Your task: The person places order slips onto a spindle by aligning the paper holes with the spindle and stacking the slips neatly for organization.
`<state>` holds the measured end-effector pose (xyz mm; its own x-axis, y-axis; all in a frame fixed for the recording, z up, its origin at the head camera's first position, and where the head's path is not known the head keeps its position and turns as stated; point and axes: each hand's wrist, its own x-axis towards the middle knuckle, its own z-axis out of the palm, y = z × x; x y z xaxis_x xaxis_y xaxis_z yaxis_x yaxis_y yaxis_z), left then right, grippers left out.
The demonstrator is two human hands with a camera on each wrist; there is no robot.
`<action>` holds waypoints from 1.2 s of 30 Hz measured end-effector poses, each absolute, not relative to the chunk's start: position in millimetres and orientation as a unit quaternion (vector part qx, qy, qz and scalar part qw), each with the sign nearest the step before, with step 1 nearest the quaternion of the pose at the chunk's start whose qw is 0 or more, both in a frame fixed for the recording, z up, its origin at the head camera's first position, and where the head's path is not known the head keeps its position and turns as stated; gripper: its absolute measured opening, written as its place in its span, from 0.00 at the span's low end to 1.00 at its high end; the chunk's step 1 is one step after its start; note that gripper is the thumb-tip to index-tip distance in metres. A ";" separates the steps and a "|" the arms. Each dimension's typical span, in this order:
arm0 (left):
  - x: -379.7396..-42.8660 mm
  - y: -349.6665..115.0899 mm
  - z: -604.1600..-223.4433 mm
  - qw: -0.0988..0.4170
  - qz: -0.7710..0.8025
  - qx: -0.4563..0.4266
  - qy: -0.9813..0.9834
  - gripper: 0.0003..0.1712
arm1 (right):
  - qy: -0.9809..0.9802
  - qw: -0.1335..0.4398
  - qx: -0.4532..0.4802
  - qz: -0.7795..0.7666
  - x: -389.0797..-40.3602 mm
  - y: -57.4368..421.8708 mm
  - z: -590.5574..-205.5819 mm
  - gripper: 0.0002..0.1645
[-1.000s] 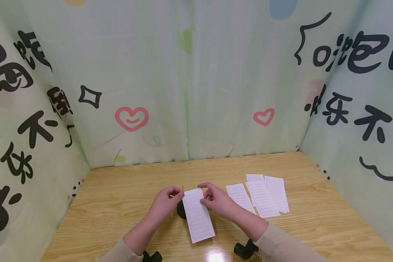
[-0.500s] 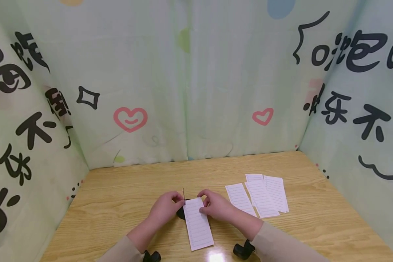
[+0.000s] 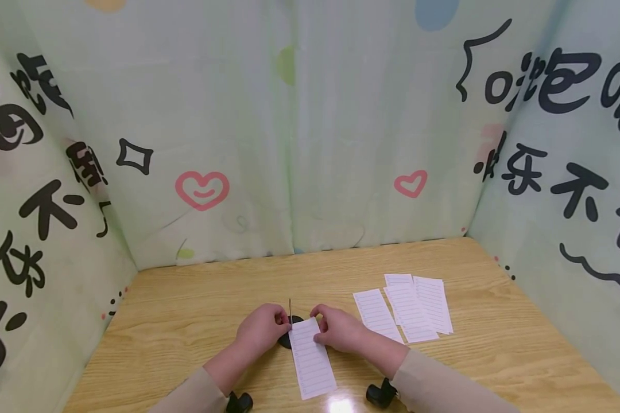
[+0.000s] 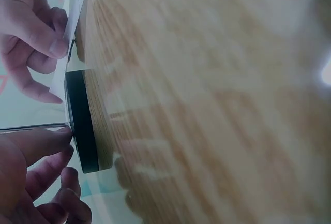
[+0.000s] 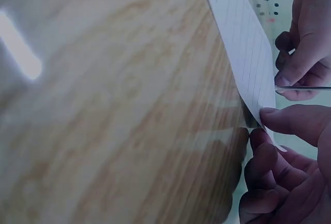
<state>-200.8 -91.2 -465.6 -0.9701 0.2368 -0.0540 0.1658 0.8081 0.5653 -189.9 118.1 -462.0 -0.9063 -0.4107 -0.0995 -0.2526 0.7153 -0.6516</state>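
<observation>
Pinching a narrow grip at both upper corners, the person holds a lined sheet of paper (image 3: 312,364) before me; the left hand (image 3: 260,332) has thumb and fingertips meeting at the sheet's upper left corner, right against the thin upright rod (image 5: 305,87); the right hand (image 3: 343,330) holds the sheet's right edge near the top, the thumb on the printed face and fingers behind it. The sheet slants a little, its top hiding part of a black round base (image 4: 81,125), its lower end pointing towards the person; I cannot tell whether the rod goes through the paper, nor whether that near end touches the table (image 3: 212,298).

Beyond the right hand, well apart from the base, a group of similar lined sheets (image 3: 410,312) lies on the wood, some overlapping and fanned at slight angles; beige sleeves (image 3: 444,381) end above both wrists, with a black gadget (image 3: 381,393) just beside the right cuff; at the back and sides hangs a pale green curtain (image 3: 341,115), printed with pink hearts (image 3: 202,191) and bold black characters (image 3: 570,80).
</observation>
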 end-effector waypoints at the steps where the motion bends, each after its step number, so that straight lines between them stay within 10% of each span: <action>1: -200.7 -91.2 -465.7 0.062 0.291 0.105 0.949 0.11 | 0.919 0.120 -0.180 -0.331 -189.6 118.1 -462.0 0.24; 36: -192.1 -116.3 -470.6 0.132 0.341 0.119 0.923 0.33 | 0.938 0.090 -0.112 -0.316 -216.1 241.7 -450.2 0.36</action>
<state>-192.1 -116.3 -470.6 -0.9369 0.3094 -0.1626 0.1291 0.7386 0.6617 -216.1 241.7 -450.2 -0.9585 -0.2678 -0.0978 -0.1539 0.7749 -0.6131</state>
